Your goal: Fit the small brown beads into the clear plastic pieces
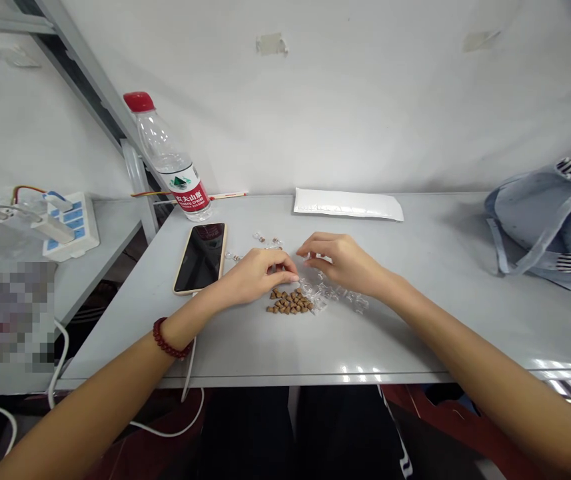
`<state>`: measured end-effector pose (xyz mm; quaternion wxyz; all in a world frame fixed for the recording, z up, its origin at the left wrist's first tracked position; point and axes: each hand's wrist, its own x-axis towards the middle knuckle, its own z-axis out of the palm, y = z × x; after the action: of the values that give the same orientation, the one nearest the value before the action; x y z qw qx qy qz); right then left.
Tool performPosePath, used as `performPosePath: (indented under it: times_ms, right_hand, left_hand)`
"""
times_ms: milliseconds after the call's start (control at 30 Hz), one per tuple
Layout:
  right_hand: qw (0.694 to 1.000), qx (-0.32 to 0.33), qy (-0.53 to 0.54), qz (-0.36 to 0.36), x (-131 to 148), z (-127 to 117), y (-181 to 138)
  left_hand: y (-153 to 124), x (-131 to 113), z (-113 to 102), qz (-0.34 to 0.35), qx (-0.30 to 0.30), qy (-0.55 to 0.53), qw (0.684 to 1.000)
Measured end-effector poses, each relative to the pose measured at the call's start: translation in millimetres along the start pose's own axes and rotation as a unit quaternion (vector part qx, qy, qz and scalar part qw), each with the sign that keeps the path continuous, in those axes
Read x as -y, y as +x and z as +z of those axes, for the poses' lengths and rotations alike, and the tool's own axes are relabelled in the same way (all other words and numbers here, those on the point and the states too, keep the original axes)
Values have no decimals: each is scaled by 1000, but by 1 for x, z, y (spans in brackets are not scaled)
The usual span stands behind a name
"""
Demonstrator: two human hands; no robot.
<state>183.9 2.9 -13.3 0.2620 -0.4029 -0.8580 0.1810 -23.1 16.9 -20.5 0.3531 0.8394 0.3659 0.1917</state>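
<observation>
The left hand (255, 277) and right hand (345, 263) run back to bare forearms. A bracelet of round dark-red beads (166, 339) circles the left wrist, lower left of the frame. Dark trousers (245, 427) with a white stripe (403, 460) fill the bottom centre.

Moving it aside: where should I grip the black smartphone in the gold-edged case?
Grip the phone's long gold edges near the top, from above: it lies flat, screen up, on the grey table, with a white cable leaving its lower end beside the left hand.
</observation>
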Motion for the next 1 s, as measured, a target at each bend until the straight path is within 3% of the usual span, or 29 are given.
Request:
performPosePath:
  times_ms: [167,367,633,833,1000]
  right_hand:
    - [987,-83,99,98,6,1,2]
    - [956,-72,196,204,12,11,2]
    - [952,-57,224,200,20,19,2]
    - [961,-66,188,193,19,19,1]
    - [989,-67,75,109,16,17,2]
  left_hand:
    - [0,-4,2,-42,-80,-42,995]
    - [-1,-6,7,28,-155,37,987]
    - [-2,-3,11,113,-149,103,977]
    - [-1,-3,8,82,-147,90,982]
    - [-1,-3,-7,21,-223,24,974]
